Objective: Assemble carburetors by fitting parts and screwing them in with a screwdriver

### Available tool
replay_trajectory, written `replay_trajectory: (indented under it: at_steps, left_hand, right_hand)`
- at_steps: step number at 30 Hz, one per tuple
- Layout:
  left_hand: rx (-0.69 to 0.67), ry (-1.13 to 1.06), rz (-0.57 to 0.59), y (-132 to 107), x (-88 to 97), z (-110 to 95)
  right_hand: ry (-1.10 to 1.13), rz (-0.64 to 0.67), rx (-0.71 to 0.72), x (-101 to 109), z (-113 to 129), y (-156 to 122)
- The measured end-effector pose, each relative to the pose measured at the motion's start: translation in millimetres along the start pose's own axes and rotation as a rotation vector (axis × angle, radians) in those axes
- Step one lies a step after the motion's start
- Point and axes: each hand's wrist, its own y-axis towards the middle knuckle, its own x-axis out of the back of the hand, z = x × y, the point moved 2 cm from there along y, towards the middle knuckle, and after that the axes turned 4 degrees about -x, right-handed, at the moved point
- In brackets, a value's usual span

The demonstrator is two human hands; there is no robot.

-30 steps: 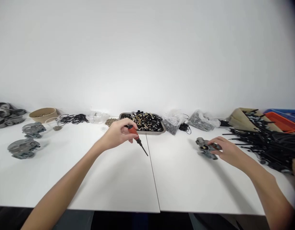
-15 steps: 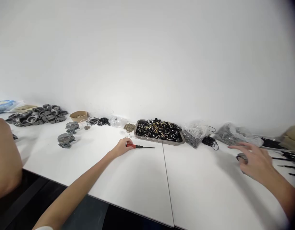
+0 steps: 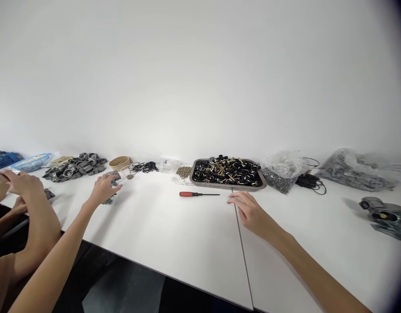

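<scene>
My left hand (image 3: 104, 190) is over the grey metal housings, its thumb and fingers apart. A grey housing (image 3: 114, 174) shows just beyond its fingertips, and part of a nearer housing (image 3: 108, 201) shows beneath it; whether the fingers touch either one is hard to see. My right hand (image 3: 250, 212) hovers over the table in front of the parts tray, fingers spread and holding nothing. Between my hands a screwdriver (image 3: 186, 194) with a red handle lies on the white table, its shaft pointing right.
A metal tray (image 3: 231, 187) holds black and brass-coloured parts. Beside it are a pile of small brass pieces (image 3: 184, 172) and a clear bag of small grey parts (image 3: 280, 178). At right lies a grey assembly (image 3: 388, 217). A co-worker's hands (image 3: 21, 184) are at left.
My left hand has let go of the screwdriver and moved left to the housings. My right hand has left the grey assembly at right and moved left. The view has shifted left.
</scene>
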Motion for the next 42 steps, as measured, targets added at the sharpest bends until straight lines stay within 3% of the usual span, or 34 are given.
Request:
replay_trajectory:
  at_steps: [3, 6, 9, 12, 15, 17, 20, 25, 29, 31, 34, 39, 42]
  left_hand:
    - [0.105, 0.097, 0.019, -15.4, -5.4, 29.7]
    - [0.182, 0.094, 0.046, -20.8, -14.3, 41.6]
    - [0.232, 0.043, 0.017, -19.0, -15.8, 40.9]
    - [0.254, -0.07, -0.022, -19.8, -11.9, 26.9]
    - [0.234, -0.276, 0.019, -24.9, -11.5, -6.2]
    - [0.174, -0.442, 0.112, -28.7, -16.8, -41.9]
    - [0.042, -0.706, 0.303, -34.5, -35.0, -112.2]
    - [-0.23, -1.028, 0.673, -53.6, -80.1, -239.0]
    - [-0.367, -1.267, 0.864, -72.0, -108.3, -308.0]
    - [-0.335, -1.387, 0.931, -77.3, -120.2, -324.6]
    - [-0.259, -1.459, 0.984, -78.8, -135.0, -329.9]
    - [-0.308, -1.374, 1.207, -67.3, -139.9, -310.5]
    - [-0.336, -1.32, 1.254, -56.5, -137.6, -294.6]
  right_hand:
    - [0.082, 0.016, -0.03, -4.0, 1.5, -7.9]
    - [0.133, 0.025, -0.093, -3.7, 0.8, -11.1]
    - [0.176, 0.021, -0.124, -3.7, 0.5, -10.7]
    - [0.204, 0.021, -0.135, -3.3, -0.4, -9.9]
    - [0.22, 0.016, -0.147, -1.0, -1.2, -8.9]
    - [0.233, 0.022, -0.158, 0.9, 0.0, -8.2]
    - [0.269, 0.079, -0.186, 3.1, 5.5, -8.0]
    - [0.332, 0.209, -0.208, 4.9, 20.4, -9.8]
    - [0.373, 0.208, -0.17, 8.7, 26.6, -8.3]
    - [0.367, 0.175, -0.146, 11.6, 26.2, -7.2]
    - [0.347, 0.15, -0.148, 13.5, 24.0, -6.7]
    - [0.381, 0.092, -0.125, 7.0, 29.8, -7.7]
    - [0.355, 0.048, -0.049, 2.1, 40.5, -10.4]
